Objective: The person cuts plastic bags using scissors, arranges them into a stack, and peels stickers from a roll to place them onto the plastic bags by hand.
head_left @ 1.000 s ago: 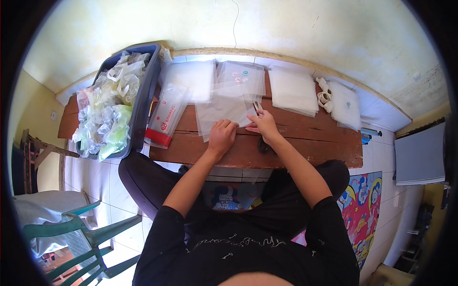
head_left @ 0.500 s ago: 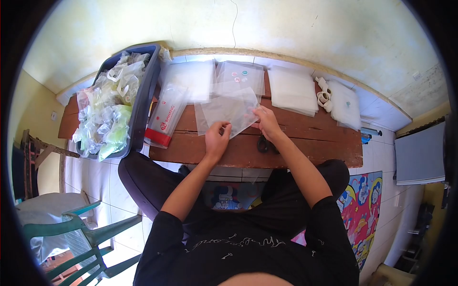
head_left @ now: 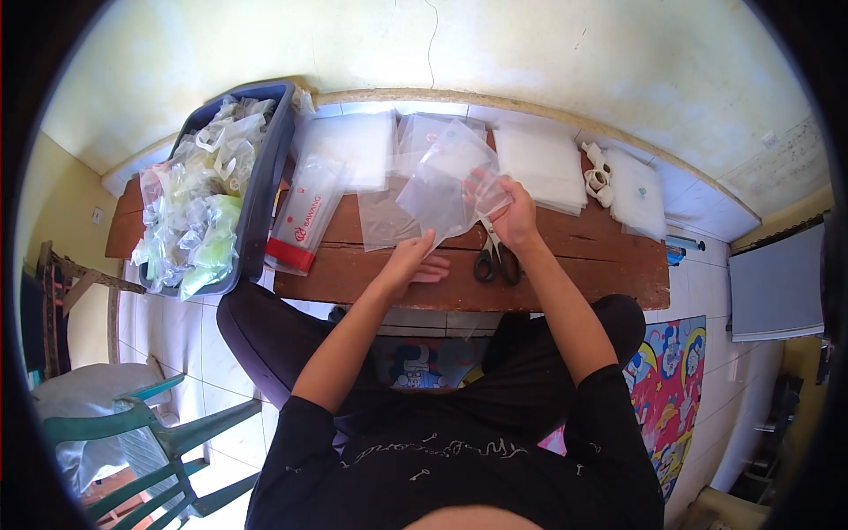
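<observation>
A clear plastic bag [head_left: 442, 181] hangs tilted above the wooden table, its right edge between the fingers of my right hand [head_left: 511, 212]. My left hand [head_left: 413, 263] is at the bag's lower corner, fingers apart, with nothing visible gripped. Beneath the raised bag, another clear bag [head_left: 378, 221] lies flat. Black-handled scissors [head_left: 496, 263] rest on the table just below my right hand. Behind the raised bag, more clear bags with small round stickers [head_left: 411, 132] are partly covered.
A dark bin [head_left: 281, 132] of filled bags stands left, beside a red-printed packet [head_left: 305, 212]. Clear bag stacks [head_left: 353, 146] lie at the back, others [head_left: 541, 163] further right. A white tape roll [head_left: 599, 181] sits by the rightmost stack [head_left: 636, 190].
My right hand has lifted the bag's edge up and to the right, uncovering the scissors. My left hand has opened and moved slightly lower.
</observation>
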Demonstrator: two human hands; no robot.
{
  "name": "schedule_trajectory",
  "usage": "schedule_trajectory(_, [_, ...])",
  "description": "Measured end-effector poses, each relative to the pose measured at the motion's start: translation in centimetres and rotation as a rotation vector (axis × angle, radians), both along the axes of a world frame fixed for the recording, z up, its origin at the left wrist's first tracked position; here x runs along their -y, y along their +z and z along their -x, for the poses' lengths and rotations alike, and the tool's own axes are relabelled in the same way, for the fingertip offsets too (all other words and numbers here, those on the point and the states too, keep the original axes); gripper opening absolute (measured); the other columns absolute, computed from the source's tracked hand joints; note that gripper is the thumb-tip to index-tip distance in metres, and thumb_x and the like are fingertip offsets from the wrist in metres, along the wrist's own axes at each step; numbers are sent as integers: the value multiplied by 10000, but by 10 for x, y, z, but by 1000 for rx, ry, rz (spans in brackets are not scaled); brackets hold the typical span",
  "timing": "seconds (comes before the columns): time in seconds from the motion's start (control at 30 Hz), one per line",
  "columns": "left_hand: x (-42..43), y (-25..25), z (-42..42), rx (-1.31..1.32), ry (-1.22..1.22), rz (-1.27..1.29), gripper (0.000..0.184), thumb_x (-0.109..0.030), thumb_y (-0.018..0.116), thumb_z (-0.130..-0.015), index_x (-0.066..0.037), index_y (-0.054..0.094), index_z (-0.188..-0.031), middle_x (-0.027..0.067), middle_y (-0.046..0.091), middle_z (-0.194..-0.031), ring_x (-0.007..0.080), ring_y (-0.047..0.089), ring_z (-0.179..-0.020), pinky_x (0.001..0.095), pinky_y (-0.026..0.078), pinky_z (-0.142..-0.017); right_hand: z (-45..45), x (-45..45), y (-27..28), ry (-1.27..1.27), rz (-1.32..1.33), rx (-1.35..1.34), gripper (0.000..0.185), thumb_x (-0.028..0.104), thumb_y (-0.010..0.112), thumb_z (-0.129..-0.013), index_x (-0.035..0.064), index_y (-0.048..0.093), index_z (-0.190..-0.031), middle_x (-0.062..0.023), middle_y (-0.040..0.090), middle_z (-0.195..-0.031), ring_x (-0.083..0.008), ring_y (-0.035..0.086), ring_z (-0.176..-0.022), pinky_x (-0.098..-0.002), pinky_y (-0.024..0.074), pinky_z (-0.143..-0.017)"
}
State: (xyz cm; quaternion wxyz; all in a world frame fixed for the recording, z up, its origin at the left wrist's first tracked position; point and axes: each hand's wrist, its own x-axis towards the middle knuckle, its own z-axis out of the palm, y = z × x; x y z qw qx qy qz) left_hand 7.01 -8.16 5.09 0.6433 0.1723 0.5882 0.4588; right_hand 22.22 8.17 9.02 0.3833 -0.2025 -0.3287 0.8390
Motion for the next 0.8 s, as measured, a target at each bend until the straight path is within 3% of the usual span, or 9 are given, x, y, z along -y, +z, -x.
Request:
schedule_trajectory(0.03, [1, 1, -4, 193, 131, -158, 477, -436, 554, -955, 33, 609, -1022, 162, 686, -938, 249, 684, -911, 323, 567, -797, -1, -1, 2, 33, 11, -27, 293, 190, 408, -930, -15, 521, -1108, -238, 534, -1306, -404, 547, -1178, -529, 455, -990])
schedule_trajectory(0.17, [-7, -15, -4, 410, 251, -259, 365, -311, 604, -951, 28, 593, -1086, 144, 670, -1040, 216, 666, -949, 315, 555, -805, -5, -5, 8, 127, 16, -47, 193, 139, 427, -915, 11, 529, -1018, -246, 566, -1256, -394, 581, -1130, -512, 477, -968])
schedule_trajectory(0.23, [-12, -40, 2, 238, 378, -359, 323, -194, 634, -931, 10, 566, -1172, 124, 672, -1080, 193, 653, -952, 312, 539, -827, -7, -9, 0, 110, -68, 31, 195, 83, 456, -908, 5, 507, -1079, -244, 588, -1214, -380, 617, -1065, -475, 514, -915])
schedule_trajectory(0.3, [-7, -24, 3, 152, 407, -324, 303, -161, 640, -923, 6, 573, -1167, 110, 675, -1062, 177, 650, -929, 304, 538, -805, -6, -11, -2, 92, -154, 108, 240, 27, 485, -901, -1, 485, -1140, -242, 611, -1172, -365, 652, -1000, -438, 551, -861])
schedule_trajectory(0.37, [-4, -17, 5, 64, 437, -289, 286, -128, 647, -915, 2, 580, -1162, 95, 677, -1044, 162, 647, -906, 296, 537, -782, -5, -12, -2, -8, -155, 181, 137, -42, 547, -895, 23, 491, -1003, -237, 636, -1118, -328, 682, -918, -396, 577, -813])
schedule_trajectory(0.47, [-3, -19, 12, -7, 453, -281, 258, -126, 645, -918, -3, 594, -1140, 88, 678, -1017, 155, 650, -903, 276, 533, -763, -10, -19, 5, -15, -183, 241, 120, -5, 561, -922, 7, 511, -1031, -225, 648, -1087, -294, 674, -949, -380, 580, -829])
schedule_trajectory(0.57, [-6, -20, 18, 133, 537, -310, 185, -95, 673, -894, 3, 645, -1048, 89, 692, -978, 138, 660, -842, 250, 534, -718, -17, -26, 11, -24, -255, 298, 148, 20, 557, -936, -1, 505, -1073, -224, 652, -1079, -286, 675, -952, -381, 577, -828])
schedule_trajectory(0.8, [-7, -32, 14, -52, 502, -389, 126, -117, 672, -904, -17, 640, -973, 84, 683, -917, 163, 665, -836, 256, 529, -695, -24, -25, 18, -59, -214, 267, 265, 25, 564, -934, -30, 479, -1179, -231, 631, -1122, -287, 672, -954, -369, 573, -825])
